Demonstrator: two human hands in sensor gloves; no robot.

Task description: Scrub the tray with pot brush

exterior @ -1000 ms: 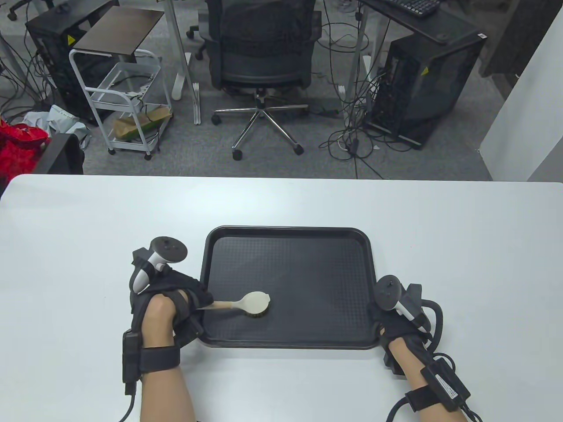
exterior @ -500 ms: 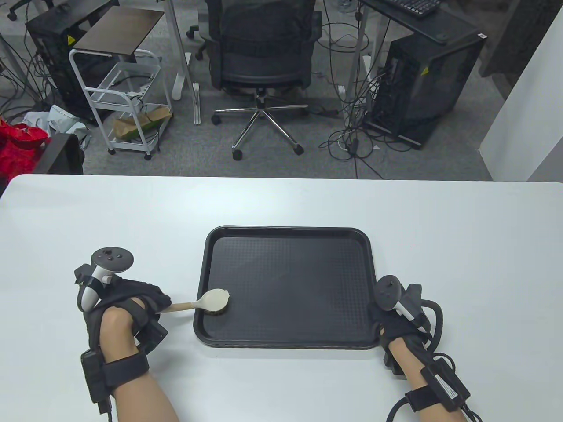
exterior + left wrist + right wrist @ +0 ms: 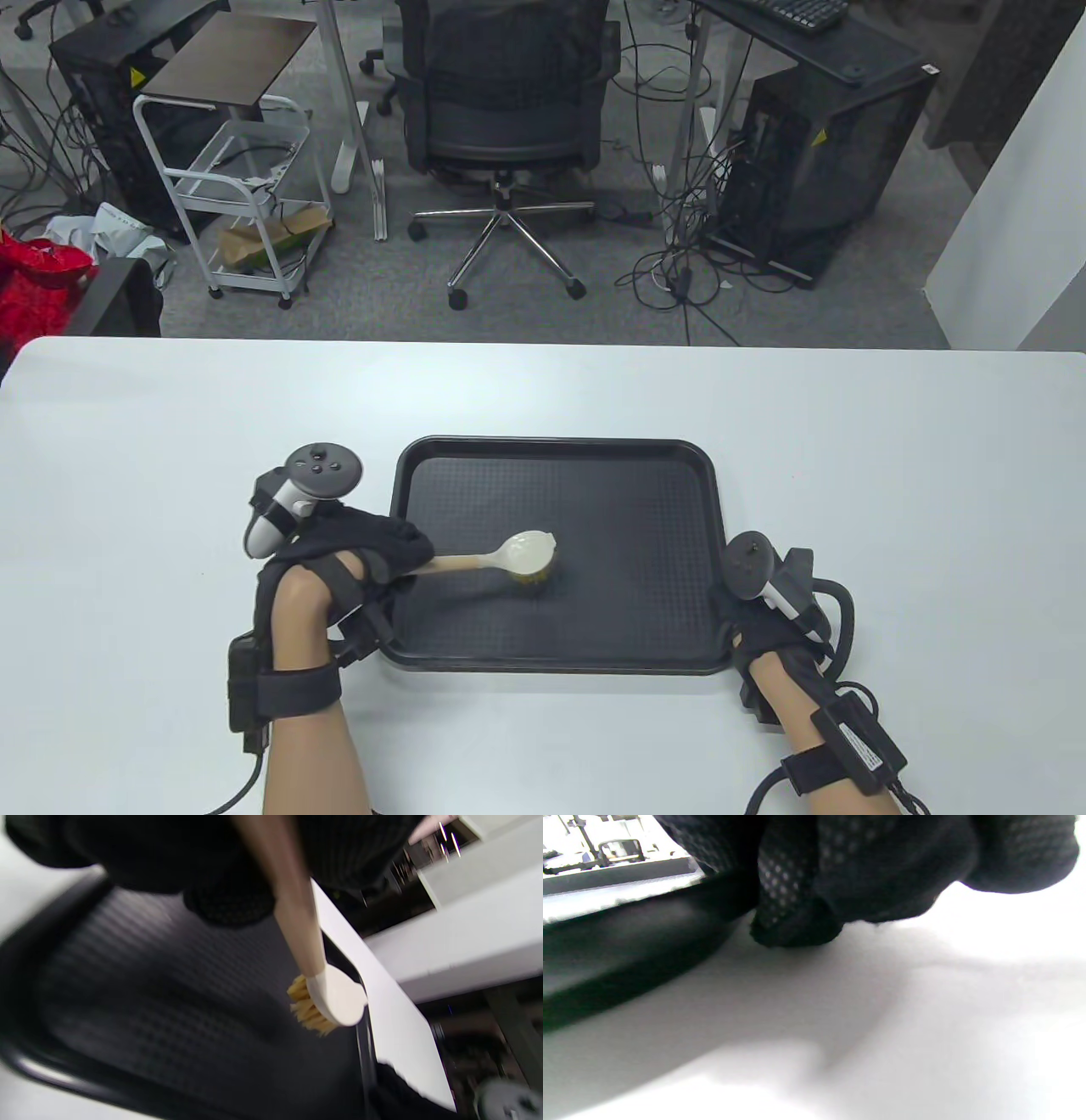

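A black textured tray (image 3: 594, 475) lies on the white table (image 3: 848, 441), and it also shows in the left wrist view (image 3: 140, 993). My left hand (image 3: 365, 552) grips the wooden handle of the pot brush (image 3: 528, 556) at the tray's left edge. The brush's cream head points right with its bristles down on the tray floor, left of centre. In the left wrist view the pot brush (image 3: 326, 1001) shows yellow bristles against the tray. My right hand (image 3: 747, 620) rests at the tray's near right corner, its fingers (image 3: 797, 925) touching the table beside the tray rim (image 3: 628, 938).
The tray sits in the near middle of the table, which spreads wide on both sides. Beyond the far table edge stand an office chair (image 3: 501, 93), a white cart (image 3: 237, 170) and computer towers on the floor.
My left hand pulled the brush left to the tray's left edge, then pushed it right again, further toward the tray's middle than a second ago. The right hand and the tray stayed still.
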